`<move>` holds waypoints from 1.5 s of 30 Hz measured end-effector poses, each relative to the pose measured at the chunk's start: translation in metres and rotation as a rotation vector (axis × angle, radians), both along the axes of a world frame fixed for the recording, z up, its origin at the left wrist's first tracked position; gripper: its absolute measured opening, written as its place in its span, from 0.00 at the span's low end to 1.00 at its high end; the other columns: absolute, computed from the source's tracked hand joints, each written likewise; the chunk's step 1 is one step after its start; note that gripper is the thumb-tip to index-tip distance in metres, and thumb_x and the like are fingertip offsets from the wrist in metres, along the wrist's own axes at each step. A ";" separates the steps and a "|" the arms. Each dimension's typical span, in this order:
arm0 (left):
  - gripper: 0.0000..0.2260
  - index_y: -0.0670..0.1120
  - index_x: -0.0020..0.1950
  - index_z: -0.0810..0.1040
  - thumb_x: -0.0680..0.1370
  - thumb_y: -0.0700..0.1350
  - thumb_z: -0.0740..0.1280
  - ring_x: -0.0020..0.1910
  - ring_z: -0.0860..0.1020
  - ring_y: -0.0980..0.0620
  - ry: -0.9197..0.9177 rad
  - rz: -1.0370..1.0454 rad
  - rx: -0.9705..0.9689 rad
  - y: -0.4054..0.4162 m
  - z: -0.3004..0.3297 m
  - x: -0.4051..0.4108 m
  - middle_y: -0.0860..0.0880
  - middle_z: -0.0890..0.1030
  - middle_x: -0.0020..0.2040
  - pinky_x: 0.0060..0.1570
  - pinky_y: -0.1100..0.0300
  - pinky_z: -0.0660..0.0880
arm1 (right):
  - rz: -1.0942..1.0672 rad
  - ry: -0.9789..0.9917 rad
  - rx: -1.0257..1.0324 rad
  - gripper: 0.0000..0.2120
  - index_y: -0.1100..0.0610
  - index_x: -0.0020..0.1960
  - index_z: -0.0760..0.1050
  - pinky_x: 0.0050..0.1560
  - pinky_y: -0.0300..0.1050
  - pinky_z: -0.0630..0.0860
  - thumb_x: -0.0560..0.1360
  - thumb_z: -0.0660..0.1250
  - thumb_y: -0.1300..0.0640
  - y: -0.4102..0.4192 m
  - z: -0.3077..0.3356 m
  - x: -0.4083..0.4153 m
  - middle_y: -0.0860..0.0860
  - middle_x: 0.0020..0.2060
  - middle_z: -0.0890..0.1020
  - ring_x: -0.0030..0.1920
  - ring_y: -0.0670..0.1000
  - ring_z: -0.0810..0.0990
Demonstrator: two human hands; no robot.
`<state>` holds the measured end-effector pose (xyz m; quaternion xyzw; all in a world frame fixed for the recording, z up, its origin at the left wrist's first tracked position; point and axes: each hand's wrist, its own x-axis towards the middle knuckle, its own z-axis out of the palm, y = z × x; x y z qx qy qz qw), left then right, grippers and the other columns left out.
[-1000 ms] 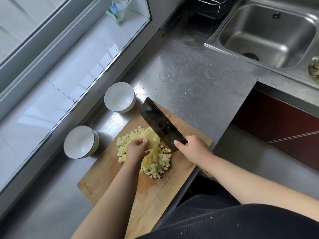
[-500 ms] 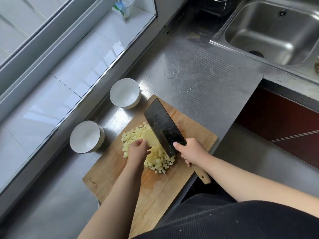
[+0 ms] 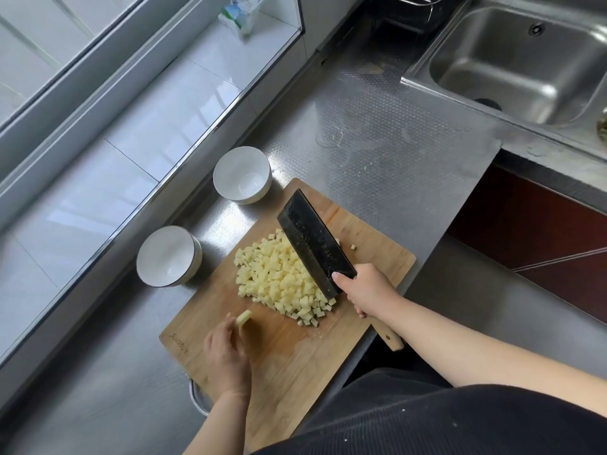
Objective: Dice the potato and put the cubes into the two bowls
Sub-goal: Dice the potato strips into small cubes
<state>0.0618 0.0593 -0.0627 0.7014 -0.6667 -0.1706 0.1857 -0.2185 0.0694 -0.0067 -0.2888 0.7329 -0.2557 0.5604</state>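
Right hand wrapped round handle of dark cleaver, forefinger lying against blade heel; blade on edge across wooden cutting board, flush against right flank of potato cube pile. Handle end sticking out past hand over board's near-right edge. Pile mid-board, all diced, loose cubes spilling toward near end; one stray cube on far side of blade, apart from pile. Left hand low on board near its left corner, fingers curled, pinching a small uncut potato piece between fingertips, just short of pile, not touching it. Two white bowls on steel counter left of board: far bowl by board's far corner, near bowl beside its left edge; no cubes visible in either. Sink far right. Carton on tiled sill, top.
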 end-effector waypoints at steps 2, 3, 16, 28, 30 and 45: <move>0.13 0.40 0.57 0.79 0.73 0.31 0.69 0.57 0.77 0.38 -0.077 -0.089 0.078 0.010 -0.010 0.010 0.42 0.81 0.57 0.58 0.45 0.72 | 0.011 -0.002 -0.002 0.11 0.55 0.44 0.75 0.26 0.42 0.72 0.79 0.62 0.49 0.001 -0.001 0.002 0.52 0.27 0.74 0.23 0.51 0.72; 0.14 0.40 0.58 0.79 0.73 0.33 0.71 0.57 0.77 0.38 -0.123 -0.162 0.124 0.014 -0.014 0.013 0.42 0.80 0.58 0.58 0.44 0.73 | 0.017 -0.004 0.000 0.11 0.55 0.45 0.75 0.26 0.42 0.72 0.79 0.62 0.49 0.001 0.000 0.003 0.52 0.27 0.74 0.23 0.51 0.72; 0.15 0.48 0.61 0.78 0.77 0.51 0.69 0.64 0.71 0.43 -0.227 -0.283 0.142 -0.027 -0.006 -0.034 0.46 0.75 0.63 0.62 0.46 0.69 | -0.009 0.020 -0.007 0.12 0.57 0.45 0.75 0.27 0.42 0.72 0.79 0.62 0.48 0.001 0.001 -0.005 0.52 0.29 0.75 0.24 0.51 0.72; 0.26 0.49 0.73 0.66 0.77 0.55 0.67 0.69 0.69 0.47 -0.134 -0.346 0.240 -0.113 0.004 -0.123 0.48 0.71 0.70 0.67 0.48 0.68 | -0.121 0.101 -0.021 0.13 0.55 0.41 0.73 0.28 0.44 0.75 0.79 0.63 0.48 -0.014 0.001 -0.042 0.53 0.29 0.75 0.24 0.51 0.73; 0.27 0.49 0.73 0.65 0.77 0.55 0.68 0.67 0.71 0.47 -0.086 -0.321 0.260 -0.130 0.007 -0.137 0.48 0.72 0.70 0.65 0.47 0.71 | -0.156 0.099 0.000 0.12 0.56 0.43 0.74 0.26 0.42 0.73 0.79 0.63 0.48 -0.017 0.000 -0.047 0.53 0.29 0.75 0.22 0.50 0.72; 0.46 0.43 0.72 0.64 0.66 0.71 0.69 0.68 0.66 0.41 -0.612 -0.505 0.551 -0.169 0.003 -0.189 0.42 0.68 0.70 0.67 0.49 0.64 | -0.176 0.042 0.014 0.11 0.58 0.49 0.70 0.25 0.40 0.70 0.79 0.63 0.49 -0.011 -0.018 -0.070 0.51 0.25 0.72 0.18 0.46 0.70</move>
